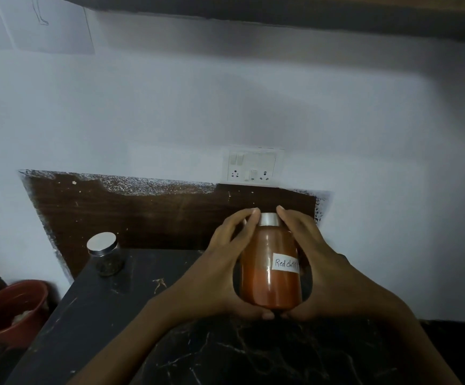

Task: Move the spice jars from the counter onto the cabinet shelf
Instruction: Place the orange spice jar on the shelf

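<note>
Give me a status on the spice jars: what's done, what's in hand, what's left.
Done: nothing confirmed; the dark cabinet shelf overhead shows only its underside. In hand: left hand and right hand both grip the silver-lidded jar of orange-red powder labelled "Red chilli". Left: shelving it, plus the small silver-lidded glass jar of dark spice standing at the back of the black marble counter.

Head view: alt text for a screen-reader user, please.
The left hand and right hand grip a silver-lidded jar of red-orange powder, its label starting "Red chill", at a black marble counter. A smaller jar of dark contents stands at the counter's far left corner. A wall socket panel is behind and a red tub lower left.
</note>
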